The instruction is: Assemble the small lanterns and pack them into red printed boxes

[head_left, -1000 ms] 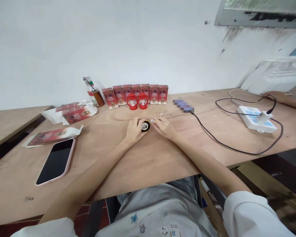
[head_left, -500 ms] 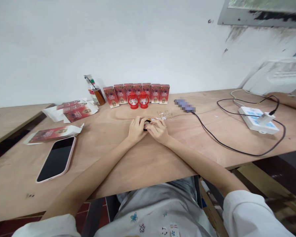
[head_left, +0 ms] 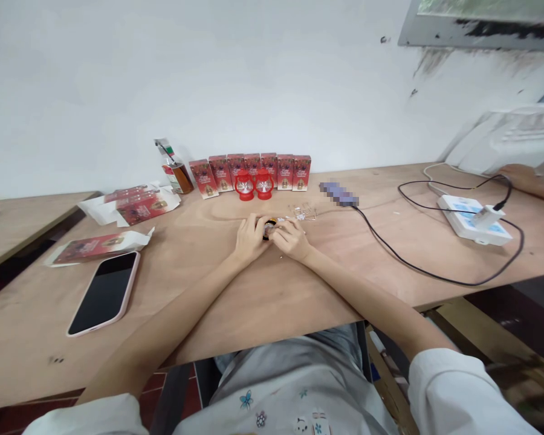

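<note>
My left hand [head_left: 250,237] is curled around a small round black-and-gold piece [head_left: 269,229] at the middle of the table. From the other side, my right hand [head_left: 292,239] reaches it with bent, closed fingertips that touch its inside. Whatever those fingertips pinch is too small to make out. Just beyond the right hand lie several thin wire pieces [head_left: 304,211] with small white bits. Two red mini lanterns [head_left: 245,185] stand upright side by side, farther back. Behind them is a row of several red printed boxes [head_left: 252,164].
Flattened red cartons [head_left: 145,206] and a phone [head_left: 103,294] lie at left, near a bottle of amber liquid [head_left: 179,176]. At right, a black cable [head_left: 390,257] loops from a blurred-out device [head_left: 339,194] to a white power strip [head_left: 474,220]. Another person's hand [head_left: 521,176] rests at far right.
My right fingertips have shifted slightly at the round piece, showing more of its inside. A tiny speck now shows on the table below my right hand. The other person's hand has moved a little.
</note>
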`<move>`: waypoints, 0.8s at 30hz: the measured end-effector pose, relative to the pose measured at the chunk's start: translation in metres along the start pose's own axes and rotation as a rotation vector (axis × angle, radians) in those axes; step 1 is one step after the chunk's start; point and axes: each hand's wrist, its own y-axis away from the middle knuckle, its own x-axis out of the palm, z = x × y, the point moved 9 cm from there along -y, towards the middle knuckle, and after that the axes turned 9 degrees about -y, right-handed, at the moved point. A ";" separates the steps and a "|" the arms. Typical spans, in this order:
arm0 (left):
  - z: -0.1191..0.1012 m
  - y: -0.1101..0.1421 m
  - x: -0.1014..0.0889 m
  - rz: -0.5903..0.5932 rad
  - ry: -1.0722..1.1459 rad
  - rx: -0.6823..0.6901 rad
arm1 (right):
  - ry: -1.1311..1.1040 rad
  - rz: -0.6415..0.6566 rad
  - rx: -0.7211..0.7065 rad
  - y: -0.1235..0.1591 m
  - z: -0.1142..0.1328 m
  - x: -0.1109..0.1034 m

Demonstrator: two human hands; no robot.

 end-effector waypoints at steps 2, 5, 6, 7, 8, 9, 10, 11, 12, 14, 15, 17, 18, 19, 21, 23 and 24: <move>0.001 0.000 0.000 0.003 0.001 -0.007 | -0.085 -0.018 0.073 0.001 -0.008 -0.002; 0.003 0.001 0.001 -0.002 -0.017 -0.025 | -0.196 -0.082 0.227 0.004 -0.022 -0.011; 0.004 0.000 0.001 -0.005 -0.023 -0.033 | -0.241 -0.088 0.272 0.005 -0.026 -0.013; 0.005 0.000 0.001 -0.007 -0.027 -0.041 | -0.292 -0.083 0.312 0.005 -0.029 -0.016; 0.006 0.000 0.001 -0.005 -0.031 -0.048 | -0.351 -0.065 0.347 0.006 -0.031 -0.017; 0.007 0.000 0.001 0.001 -0.032 -0.051 | -0.423 -0.038 0.383 0.007 -0.033 -0.018; 0.007 0.000 0.001 0.008 -0.032 -0.050 | -0.509 -0.002 0.421 0.008 -0.035 -0.018; 0.007 0.000 0.001 0.015 -0.030 -0.048 | -0.612 0.050 0.463 0.010 -0.037 -0.016; 0.006 0.000 0.001 0.022 -0.026 -0.045 | -0.729 0.126 0.506 0.013 -0.038 -0.011; 0.006 -0.001 0.001 0.036 -0.022 -0.043 | -0.975 0.359 0.581 0.023 -0.036 0.005; 0.006 -0.001 0.001 0.043 -0.022 -0.046 | -1.075 0.492 0.604 0.030 -0.034 0.012; 0.007 0.000 0.003 0.056 -0.026 -0.048 | -1.195 0.701 0.614 0.042 -0.031 0.021; 0.007 0.000 0.003 0.058 -0.029 -0.049 | -1.216 0.760 0.611 0.047 -0.032 0.022; 0.007 0.000 0.004 0.056 -0.031 -0.051 | -1.215 0.793 0.608 0.050 -0.035 0.023; 0.008 0.000 0.004 0.044 -0.034 -0.052 | -1.173 0.818 0.607 0.053 -0.041 0.024; 0.008 0.000 0.004 0.027 -0.037 -0.049 | -1.127 0.822 0.590 0.052 -0.044 0.023; 0.008 0.001 0.003 0.020 -0.038 -0.044 | -1.112 0.817 0.575 0.050 -0.043 0.021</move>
